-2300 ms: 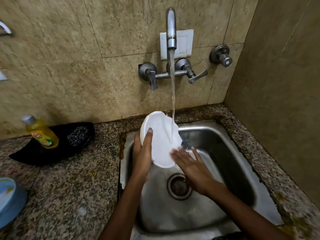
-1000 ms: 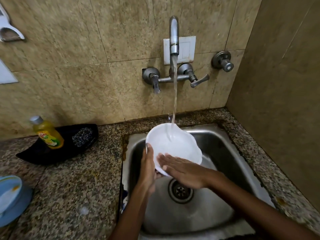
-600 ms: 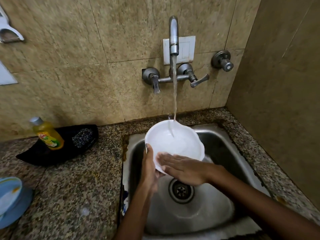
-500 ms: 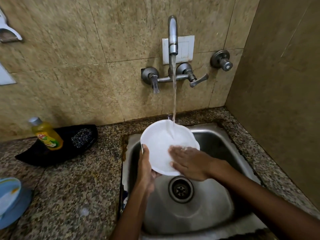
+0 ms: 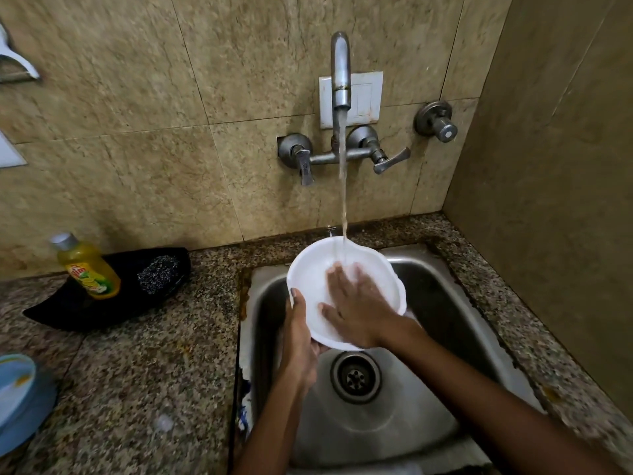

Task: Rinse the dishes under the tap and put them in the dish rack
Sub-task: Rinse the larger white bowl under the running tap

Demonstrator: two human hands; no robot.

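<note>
A white plate (image 5: pixel 310 277) with a wavy rim is tilted over the steel sink (image 5: pixel 442 296), its face towards me. Water runs from the wall tap (image 5: pixel 340 68) onto the plate's upper part. My left hand (image 5: pixel 299 341) grips the plate at its lower left edge, thumb on the rim. My right hand (image 5: pixel 356 308) lies flat on the plate's face with fingers spread, fingertips in the water stream. No dish rack is in view.
A yellow dish-soap bottle (image 5: pixel 87 269) and a steel scrubber (image 5: pixel 159 274) sit on a black tray (image 5: pixel 68 310) on the granite counter (image 5: pixel 144 371) at left. A blue plate (image 5: pixel 17 399) lies at the far left edge. The sink drain (image 5: pixel 356 375) is below the hands. A tiled wall stands close on the right.
My right hand has slid up the plate's face from its lower edge into the water stream. The plate has turned to face me more. My left hand keeps its grip.
</note>
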